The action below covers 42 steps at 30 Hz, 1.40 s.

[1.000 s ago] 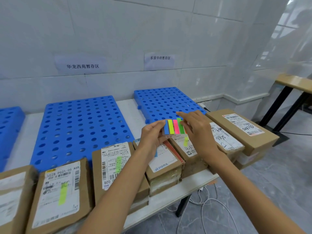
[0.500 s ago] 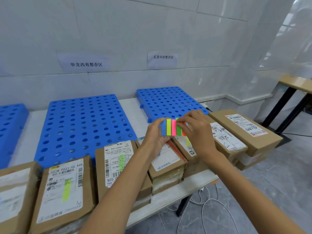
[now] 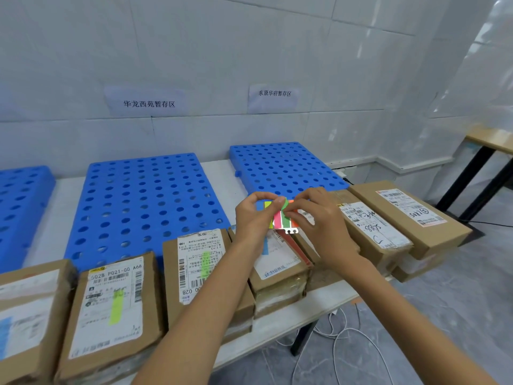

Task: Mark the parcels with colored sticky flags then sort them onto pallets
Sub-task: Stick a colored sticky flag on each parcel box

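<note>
My left hand pinches a card of sticky flags with blue, yellow, pink, green and orange strips. My right hand grips the top of the green flag, which curls off the card. Both hands hover over the brown parcels along the table's front edge. One parcel bears a yellow-green flag, another a green one, and a third parcel below my hands shows a blue flag. Two parcels at the right show no flag.
Three blue perforated pallets lie on the white table behind the parcels: left, middle, right. Paper signs hang on the tiled wall. A wooden desk stands at right. White cables lie on the floor.
The flag card has tilted in my left hand. My right fingers have moved to the green flag's top and peeled it so that it curls away from the card.
</note>
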Each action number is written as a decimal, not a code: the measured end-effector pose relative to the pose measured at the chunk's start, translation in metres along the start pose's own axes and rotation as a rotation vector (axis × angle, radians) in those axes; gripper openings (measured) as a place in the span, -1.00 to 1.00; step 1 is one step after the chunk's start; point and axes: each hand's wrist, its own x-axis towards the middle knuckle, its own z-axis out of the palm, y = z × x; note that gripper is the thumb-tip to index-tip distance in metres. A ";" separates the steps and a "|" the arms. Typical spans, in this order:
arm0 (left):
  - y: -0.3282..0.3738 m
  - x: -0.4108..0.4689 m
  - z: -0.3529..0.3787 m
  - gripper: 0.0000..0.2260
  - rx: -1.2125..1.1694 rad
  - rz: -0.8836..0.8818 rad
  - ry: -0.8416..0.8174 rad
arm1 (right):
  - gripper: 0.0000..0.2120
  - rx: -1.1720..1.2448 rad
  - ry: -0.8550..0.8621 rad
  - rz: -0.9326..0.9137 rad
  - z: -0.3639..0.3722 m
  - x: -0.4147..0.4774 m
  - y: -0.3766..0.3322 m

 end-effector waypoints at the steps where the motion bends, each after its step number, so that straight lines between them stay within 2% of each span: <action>1: -0.001 0.000 0.000 -0.89 0.034 0.033 0.015 | -0.92 0.019 -0.021 0.009 -0.003 -0.001 0.001; 4: -0.001 -0.002 0.001 -0.89 0.066 0.104 0.045 | -0.94 0.107 -0.068 0.072 -0.017 -0.003 0.006; 8: -0.005 -0.003 0.011 -0.89 0.080 0.108 0.112 | -0.97 0.239 -0.063 0.186 -0.045 -0.005 0.009; 12: -0.003 0.001 0.037 -0.87 0.063 0.074 0.121 | -0.98 0.297 0.012 0.410 -0.078 -0.003 0.022; 14: -0.002 0.005 0.055 -0.87 0.067 0.082 0.088 | -0.97 0.284 -0.002 0.502 -0.096 0.001 0.038; 19: -0.003 0.005 0.097 -0.90 0.114 0.050 -0.053 | -0.90 0.029 -0.312 0.611 -0.122 0.005 0.080; 24: -0.014 0.008 0.114 -0.88 0.069 0.012 -0.103 | -0.80 -0.096 -0.468 0.710 -0.095 -0.004 0.104; 30: -0.029 0.017 0.111 -0.91 0.023 -0.059 -0.082 | -0.98 -0.186 -0.333 0.631 -0.074 -0.028 0.107; 36: -0.031 0.020 0.110 -0.90 -0.003 -0.075 -0.096 | -0.82 -0.090 -0.311 0.637 -0.075 -0.033 0.107; 40: -0.032 0.019 0.108 -0.90 -0.005 -0.055 -0.114 | -0.95 -0.040 -0.061 0.573 -0.073 -0.027 0.088; 42: -0.030 0.017 0.107 -0.89 -0.024 -0.041 -0.123 | -0.93 0.080 0.006 0.572 -0.068 -0.021 0.076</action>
